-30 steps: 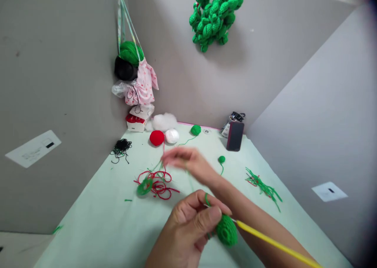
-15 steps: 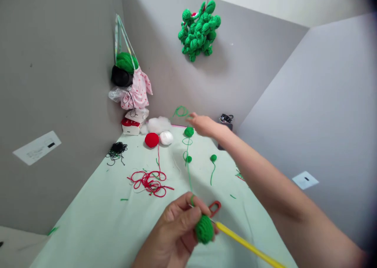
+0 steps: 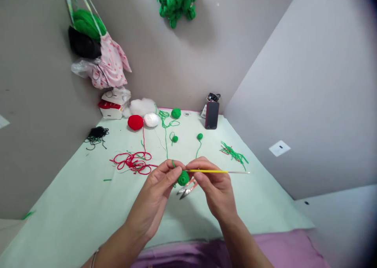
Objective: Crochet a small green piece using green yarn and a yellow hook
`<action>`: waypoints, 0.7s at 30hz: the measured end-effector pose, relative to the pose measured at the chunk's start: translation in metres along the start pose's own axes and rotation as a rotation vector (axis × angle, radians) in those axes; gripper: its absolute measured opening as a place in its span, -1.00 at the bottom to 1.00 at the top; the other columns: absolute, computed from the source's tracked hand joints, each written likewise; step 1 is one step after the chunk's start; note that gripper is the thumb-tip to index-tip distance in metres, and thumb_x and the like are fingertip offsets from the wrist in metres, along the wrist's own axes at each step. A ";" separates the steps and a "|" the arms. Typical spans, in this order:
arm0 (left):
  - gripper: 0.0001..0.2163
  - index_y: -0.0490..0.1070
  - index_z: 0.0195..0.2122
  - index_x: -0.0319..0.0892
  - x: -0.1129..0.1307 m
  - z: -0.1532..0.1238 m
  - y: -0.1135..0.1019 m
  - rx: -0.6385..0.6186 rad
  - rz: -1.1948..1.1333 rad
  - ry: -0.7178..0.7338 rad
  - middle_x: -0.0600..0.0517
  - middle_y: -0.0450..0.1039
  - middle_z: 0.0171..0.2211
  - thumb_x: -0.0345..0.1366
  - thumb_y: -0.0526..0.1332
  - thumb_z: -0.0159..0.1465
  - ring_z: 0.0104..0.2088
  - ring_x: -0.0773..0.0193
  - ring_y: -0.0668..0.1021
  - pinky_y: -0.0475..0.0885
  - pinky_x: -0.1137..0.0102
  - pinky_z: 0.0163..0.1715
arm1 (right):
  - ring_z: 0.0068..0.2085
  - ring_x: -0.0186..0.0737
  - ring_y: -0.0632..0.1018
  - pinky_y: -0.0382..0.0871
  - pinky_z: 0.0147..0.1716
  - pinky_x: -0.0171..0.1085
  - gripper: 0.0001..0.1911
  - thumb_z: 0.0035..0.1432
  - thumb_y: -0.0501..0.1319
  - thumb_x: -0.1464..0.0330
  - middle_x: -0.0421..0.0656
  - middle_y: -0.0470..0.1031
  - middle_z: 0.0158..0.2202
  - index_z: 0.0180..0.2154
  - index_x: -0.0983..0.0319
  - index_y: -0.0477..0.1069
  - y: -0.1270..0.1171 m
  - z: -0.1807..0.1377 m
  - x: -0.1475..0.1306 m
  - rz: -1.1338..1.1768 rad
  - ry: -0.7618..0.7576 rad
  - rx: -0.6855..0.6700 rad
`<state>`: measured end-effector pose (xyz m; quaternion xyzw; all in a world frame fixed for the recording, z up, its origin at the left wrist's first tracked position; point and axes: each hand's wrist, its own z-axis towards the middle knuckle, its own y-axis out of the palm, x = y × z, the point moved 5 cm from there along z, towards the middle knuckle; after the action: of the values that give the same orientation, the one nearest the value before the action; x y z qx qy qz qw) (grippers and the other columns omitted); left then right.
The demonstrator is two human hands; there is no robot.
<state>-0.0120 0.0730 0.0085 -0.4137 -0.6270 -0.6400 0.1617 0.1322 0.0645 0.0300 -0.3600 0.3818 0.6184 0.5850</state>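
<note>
Fingers (image 3: 169, 180) pinched, left hand (image 3: 154, 189) holds green crochet (image 3: 183, 178), right hand (image 3: 218, 191) a sideways yellow hook (image 3: 213, 171), silver end (image 3: 239, 172) rightward.

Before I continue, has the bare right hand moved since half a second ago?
Yes: the right hand has come back toward the camera, away from the rearmost green yarn ball, and now holds the yellow-handled crochet hook.

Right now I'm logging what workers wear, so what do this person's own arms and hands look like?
The left hand and right hand are bare: no gloves, and no ring that I can make out. No sleeve shows on either forearm. A thin, light band, like a bracelet, circles the left arm near the picture's bottom edge; the right shows none.
</note>
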 end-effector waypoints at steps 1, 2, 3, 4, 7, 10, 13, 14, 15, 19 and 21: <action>-0.85 0.71 -0.25 -0.08 -0.002 -0.004 0.002 0.000 0.047 -0.002 0.10 0.56 -0.34 -0.14 0.53 0.27 -0.24 0.28 0.51 0.38 0.40 -0.11 | -0.31 -0.28 0.64 0.60 -0.31 -0.33 -0.88 0.35 0.43 0.22 -0.18 0.64 -0.28 -0.14 0.06 0.73 -0.003 -0.003 -0.001 0.017 0.006 0.013; -0.83 0.72 -0.19 -0.04 -0.003 -0.007 0.003 0.002 0.091 -0.001 0.09 0.57 -0.32 -0.13 0.53 0.26 -0.21 0.25 0.53 0.38 0.38 -0.07 | -0.32 -0.29 0.63 0.59 -0.33 -0.33 -0.90 0.34 0.44 0.22 -0.19 0.64 -0.29 -0.15 0.06 0.73 -0.005 -0.006 -0.002 0.033 0.002 0.025; -0.79 0.73 -0.12 0.00 -0.003 -0.011 0.003 0.003 0.133 0.001 0.08 0.58 -0.29 -0.12 0.54 0.25 -0.16 0.21 0.54 0.38 0.34 -0.02 | -0.32 -0.29 0.63 0.59 -0.33 -0.34 -0.90 0.36 0.43 0.23 -0.20 0.64 -0.29 -0.15 0.05 0.73 -0.008 -0.009 -0.005 0.040 -0.016 0.039; -0.73 0.73 -0.05 0.03 -0.004 -0.014 0.004 0.004 0.171 0.003 0.07 0.60 -0.26 -0.12 0.56 0.23 -0.12 0.18 0.55 0.38 0.31 0.03 | -0.31 -0.29 0.64 0.59 -0.31 -0.33 -0.89 0.39 0.40 0.24 -0.19 0.65 -0.29 -0.14 0.05 0.73 -0.011 -0.012 -0.007 0.036 -0.043 0.048; -0.61 0.72 0.06 0.12 -0.007 -0.018 0.003 0.014 0.258 0.015 0.06 0.59 -0.20 -0.13 0.58 0.19 -0.05 0.12 0.54 0.40 0.26 0.07 | -0.24 -0.26 0.66 0.60 -0.26 -0.31 -0.84 0.44 0.35 0.27 -0.15 0.68 -0.23 -0.10 0.04 0.74 -0.014 -0.019 -0.012 -0.001 -0.115 0.059; -0.61 0.72 0.06 0.17 -0.010 -0.015 -0.001 0.033 0.322 0.034 0.06 0.60 -0.19 -0.13 0.59 0.19 -0.01 0.11 0.53 0.40 0.27 0.09 | -0.15 -0.19 0.69 0.64 -0.18 -0.24 -0.85 0.42 0.36 0.27 -0.13 0.70 -0.19 -0.09 0.02 0.75 -0.011 -0.023 -0.007 0.014 -0.103 0.029; -0.57 0.71 0.10 0.17 -0.015 -0.009 -0.007 0.017 0.369 0.025 0.06 0.62 -0.18 -0.13 0.59 0.18 0.03 0.09 0.55 0.38 0.25 0.15 | -0.09 -0.17 0.70 0.64 -0.11 -0.20 -0.85 0.43 0.36 0.30 -0.13 0.72 -0.18 -0.08 0.01 0.75 -0.010 -0.024 0.004 0.035 -0.061 0.019; -0.56 0.70 0.11 0.17 -0.018 -0.007 -0.009 0.009 0.369 0.009 0.07 0.62 -0.21 -0.14 0.60 0.19 0.00 0.11 0.57 0.39 0.26 0.14 | -0.10 -0.18 0.70 0.63 -0.13 -0.22 -0.85 0.43 0.36 0.30 -0.13 0.73 -0.19 -0.09 0.01 0.75 -0.010 -0.023 0.008 0.039 -0.050 0.031; -0.56 0.70 0.11 0.18 -0.020 -0.005 -0.011 0.007 0.353 -0.009 0.08 0.61 -0.24 -0.14 0.60 0.19 -0.04 0.13 0.58 0.41 0.27 0.12 | -0.12 -0.20 0.69 0.62 -0.17 -0.25 -0.85 0.43 0.36 0.30 -0.14 0.73 -0.20 -0.11 0.02 0.75 -0.010 -0.023 0.012 0.053 -0.040 0.046; -0.64 0.71 0.03 0.13 -0.023 0.001 -0.019 0.041 0.191 -0.057 0.10 0.59 -0.29 -0.16 0.59 0.20 -0.15 0.20 0.62 0.47 0.29 0.02 | -0.31 -0.33 0.64 0.57 -0.31 -0.35 -0.86 0.43 0.36 0.25 -0.18 0.71 -0.23 -0.17 0.06 0.74 -0.010 -0.016 0.028 0.216 0.060 0.099; -0.66 0.71 0.02 0.09 -0.023 0.003 -0.021 0.062 0.145 -0.056 0.09 0.56 -0.29 -0.16 0.58 0.21 -0.15 0.20 0.62 0.47 0.28 0.02 | -0.36 -0.39 0.62 0.56 -0.31 -0.38 -0.85 0.43 0.37 0.23 -0.20 0.71 -0.25 -0.19 0.07 0.72 -0.007 -0.013 0.034 0.296 0.125 0.121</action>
<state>-0.0129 0.0719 -0.0226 -0.4707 -0.6191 -0.5951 0.2025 0.1375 0.0685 -0.0059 -0.3018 0.5026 0.6502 0.4832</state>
